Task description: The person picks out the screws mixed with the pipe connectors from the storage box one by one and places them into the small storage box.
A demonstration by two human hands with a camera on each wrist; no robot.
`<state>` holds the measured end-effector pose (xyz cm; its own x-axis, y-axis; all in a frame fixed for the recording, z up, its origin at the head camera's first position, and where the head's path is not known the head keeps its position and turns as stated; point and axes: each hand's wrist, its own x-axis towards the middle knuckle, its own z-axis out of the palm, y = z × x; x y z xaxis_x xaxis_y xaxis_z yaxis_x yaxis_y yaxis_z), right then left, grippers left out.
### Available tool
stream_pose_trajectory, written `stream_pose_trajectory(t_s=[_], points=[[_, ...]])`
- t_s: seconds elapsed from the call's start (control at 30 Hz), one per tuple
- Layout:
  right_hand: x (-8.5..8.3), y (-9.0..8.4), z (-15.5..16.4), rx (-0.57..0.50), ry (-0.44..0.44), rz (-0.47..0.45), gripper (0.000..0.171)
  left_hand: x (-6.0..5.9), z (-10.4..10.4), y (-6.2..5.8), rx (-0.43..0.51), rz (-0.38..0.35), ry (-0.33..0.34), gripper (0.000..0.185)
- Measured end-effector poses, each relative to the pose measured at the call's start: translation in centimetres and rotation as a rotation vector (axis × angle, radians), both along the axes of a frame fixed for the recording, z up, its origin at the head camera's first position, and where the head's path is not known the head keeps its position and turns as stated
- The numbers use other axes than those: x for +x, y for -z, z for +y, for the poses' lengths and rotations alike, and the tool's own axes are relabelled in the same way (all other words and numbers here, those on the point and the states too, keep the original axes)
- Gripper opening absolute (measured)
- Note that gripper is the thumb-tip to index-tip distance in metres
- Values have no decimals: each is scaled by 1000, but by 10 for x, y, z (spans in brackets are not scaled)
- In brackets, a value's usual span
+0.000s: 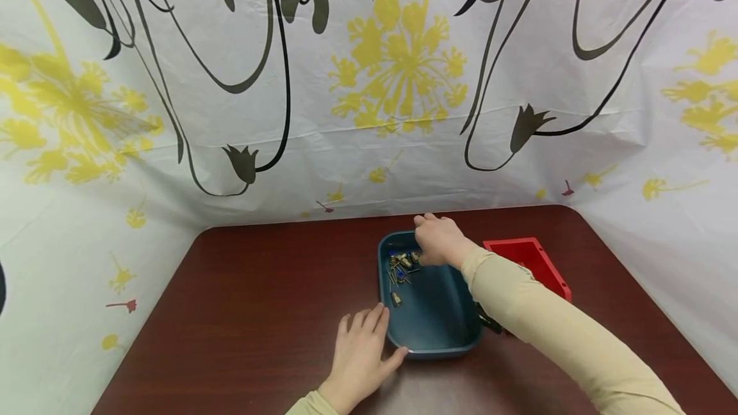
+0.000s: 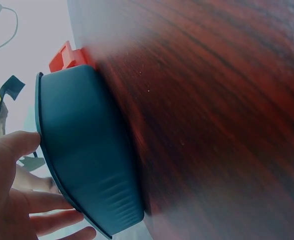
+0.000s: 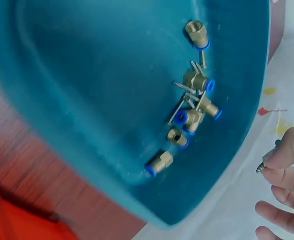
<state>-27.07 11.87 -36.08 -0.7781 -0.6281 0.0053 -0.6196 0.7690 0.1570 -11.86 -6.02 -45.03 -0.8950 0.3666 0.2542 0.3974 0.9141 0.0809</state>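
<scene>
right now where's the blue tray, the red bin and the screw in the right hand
blue tray [image 1: 438, 312]: head view, bare floor of the tray.
red bin [image 1: 542, 268]: head view, its right wall.
screw [image 3: 261, 167]: right wrist view, tip showing below the pinching fingers.

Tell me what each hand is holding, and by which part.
The right hand pinches a small screw between thumb and forefinger, by its upper shank; the tip pokes out below. The left hand holds nothing, only touching the blue tray at its near left corner.
</scene>
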Motion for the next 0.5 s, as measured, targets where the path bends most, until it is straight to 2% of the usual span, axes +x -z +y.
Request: stream_pose_trajectory(t_s=[0.2,0.5], points=[[2,-3,19,-30,-32,21,32,0,0,0,4,10,3,66],[6,-9,46,-70,-27,25,35,0,1,0,10,30,4,66]])
